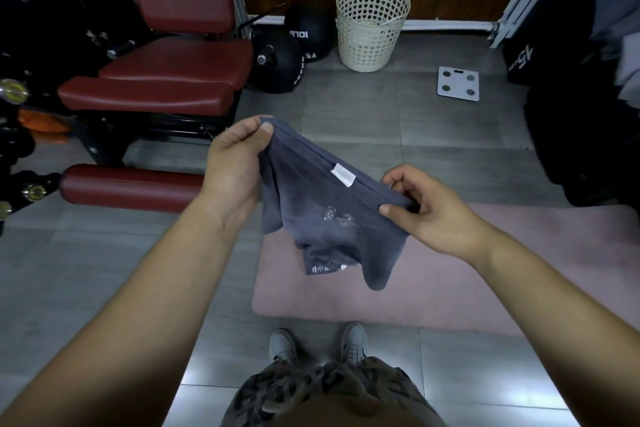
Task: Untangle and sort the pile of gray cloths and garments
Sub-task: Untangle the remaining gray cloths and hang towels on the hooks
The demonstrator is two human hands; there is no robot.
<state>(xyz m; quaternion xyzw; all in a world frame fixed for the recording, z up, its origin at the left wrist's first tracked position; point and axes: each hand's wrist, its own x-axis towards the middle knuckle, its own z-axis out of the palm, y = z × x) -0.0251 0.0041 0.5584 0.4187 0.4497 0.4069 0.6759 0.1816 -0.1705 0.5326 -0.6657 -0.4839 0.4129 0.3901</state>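
Dark gray cotton garment (325, 215) with a white sewn-in label (343, 174), held up by both hands over a pale pink floor mat (485, 274).

Left hand (235, 163) pinched shut on one end of the hemmed edge, right hand (426, 208) pinched shut on the other; edge stretched between, rest hanging in folds above the mat. Beyond, on gray tiles: perforated cream plastic laundry basket (370, 24), white square bathroom scale (458, 83), dark red padded gym bench (166, 73).

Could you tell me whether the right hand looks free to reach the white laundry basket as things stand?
Probably not: the right hand is pinching the gray garment, and the basket stands well beyond, across open floor.
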